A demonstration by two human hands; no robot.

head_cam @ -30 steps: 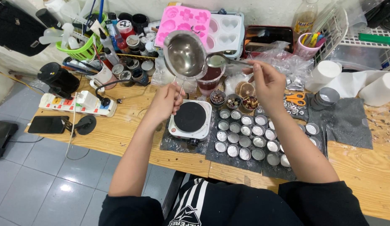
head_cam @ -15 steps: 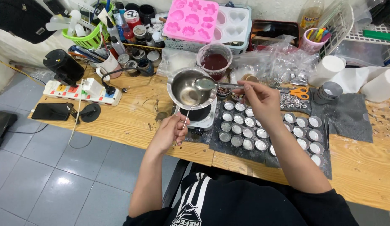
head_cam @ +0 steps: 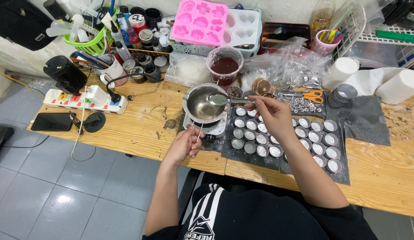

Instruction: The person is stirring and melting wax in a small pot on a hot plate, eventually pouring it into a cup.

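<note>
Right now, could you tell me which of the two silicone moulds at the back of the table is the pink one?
The left mould is pink, with flower-shaped cavities; the mould beside it on the right is pale bluish-white with heart-shaped cavities.

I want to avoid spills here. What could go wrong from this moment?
1. The left hand holds the pot only by its thin handle, above the hotplate; it could tip.
2. The right hand holds a spoon over the pot; drips might miss the small cups.
3. The power strip lies on the same table, close to possible spills.
</note>
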